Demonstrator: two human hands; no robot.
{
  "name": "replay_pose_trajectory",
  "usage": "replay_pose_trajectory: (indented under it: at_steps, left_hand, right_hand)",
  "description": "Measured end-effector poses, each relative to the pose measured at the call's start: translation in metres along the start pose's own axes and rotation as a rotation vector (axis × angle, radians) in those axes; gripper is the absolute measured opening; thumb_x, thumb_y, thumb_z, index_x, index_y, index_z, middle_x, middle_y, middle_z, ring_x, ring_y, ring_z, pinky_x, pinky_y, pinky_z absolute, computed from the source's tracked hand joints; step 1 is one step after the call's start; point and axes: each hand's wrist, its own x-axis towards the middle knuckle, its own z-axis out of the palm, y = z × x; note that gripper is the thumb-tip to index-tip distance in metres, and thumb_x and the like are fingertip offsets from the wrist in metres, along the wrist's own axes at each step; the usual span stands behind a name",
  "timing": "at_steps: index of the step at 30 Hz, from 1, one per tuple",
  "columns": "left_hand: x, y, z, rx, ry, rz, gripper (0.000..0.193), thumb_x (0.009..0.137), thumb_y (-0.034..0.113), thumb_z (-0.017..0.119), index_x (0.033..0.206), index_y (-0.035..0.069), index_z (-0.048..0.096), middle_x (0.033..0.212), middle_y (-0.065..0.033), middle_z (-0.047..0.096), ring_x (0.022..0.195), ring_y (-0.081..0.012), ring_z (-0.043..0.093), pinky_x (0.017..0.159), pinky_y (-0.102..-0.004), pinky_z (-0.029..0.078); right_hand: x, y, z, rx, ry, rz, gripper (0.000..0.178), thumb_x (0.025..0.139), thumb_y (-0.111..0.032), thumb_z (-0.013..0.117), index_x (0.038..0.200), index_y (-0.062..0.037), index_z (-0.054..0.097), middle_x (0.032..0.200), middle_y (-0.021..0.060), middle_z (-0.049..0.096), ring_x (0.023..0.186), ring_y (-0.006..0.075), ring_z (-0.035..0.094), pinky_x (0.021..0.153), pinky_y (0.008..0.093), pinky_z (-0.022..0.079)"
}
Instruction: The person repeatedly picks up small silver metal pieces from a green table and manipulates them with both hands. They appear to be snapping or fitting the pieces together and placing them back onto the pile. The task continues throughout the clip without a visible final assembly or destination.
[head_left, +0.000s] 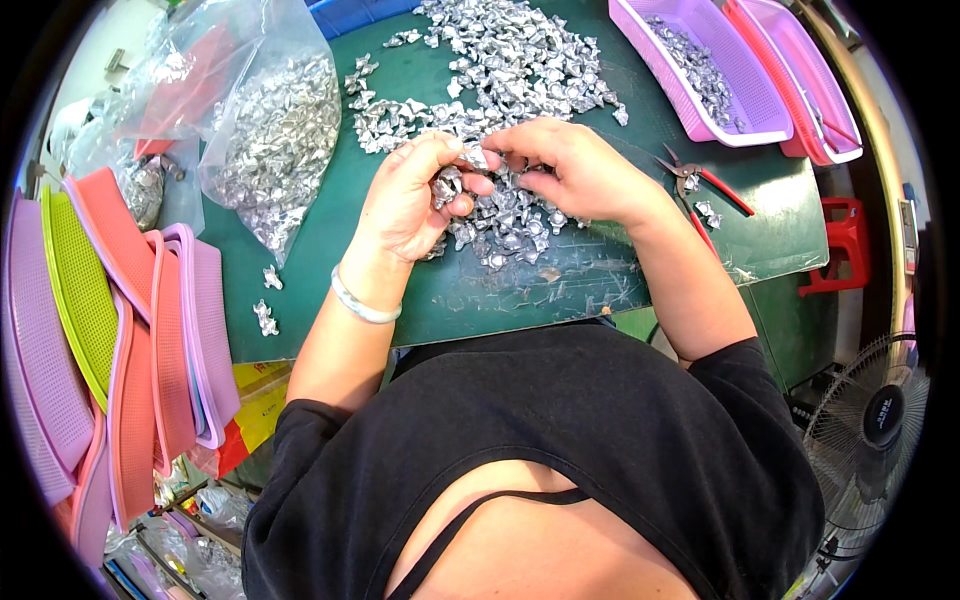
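Note:
Close above a heap of small silver metal castings (505, 225), my left hand (405, 195) is closed around a few of the same pieces. One silver casting (447, 186) shows in its curled fingers, and another lies by the thumb tip. My right hand (580, 165) comes in from the right, its index finger reaching the left fingertips. Its thumb stands apart from the index finger, and I see nothing held between them. A larger spread of silver castings (525, 60) covers the green table (540, 305) beyond both hands.
A clear plastic bag (275, 140) full of castings stands left, beside stacked baskets (80, 290). Two loose castings (265, 300) lie below the bag. Red-handled cutters (705, 185) rest right, below a purple basket (705, 70) with castings. A fan (870, 430) and red stool (845, 245) stand right.

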Motion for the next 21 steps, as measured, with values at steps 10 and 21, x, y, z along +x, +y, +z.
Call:
replay_pose_trajectory:
  at_steps: [10, 21]
  left_hand:
    - [-0.001, 0.001, -0.001, -0.031, -0.006, -0.004, 0.011, 0.084, 0.014, 0.049, 0.088, 0.004, 0.052, 0.086, -0.0136, 0.060, 0.066, -0.0162, 0.059, 0.045, -0.0195, 0.045]
    - [-0.001, -0.004, 0.016, 0.342, 0.039, -0.067, 0.014, 0.082, 0.016, 0.057, 0.085, 0.003, 0.056, 0.068, -0.0048, 0.057, 0.050, -0.0080, 0.052, 0.037, -0.0159, 0.035]
  right_hand:
    - [-0.001, 0.001, 0.001, 0.268, 0.092, 0.150, 0.038, 0.072, 0.005, 0.055, 0.110, -0.0011, 0.051, 0.069, -0.0017, 0.049, 0.066, 0.0068, 0.047, 0.062, 0.0218, 0.039]
    - [0.000, -0.002, 0.001, 0.621, 0.195, 0.181, 0.040, 0.072, 0.001, 0.057, 0.112, -0.0011, 0.050, 0.073, -0.0034, 0.052, 0.068, 0.0040, 0.048, 0.063, 0.0197, 0.040]
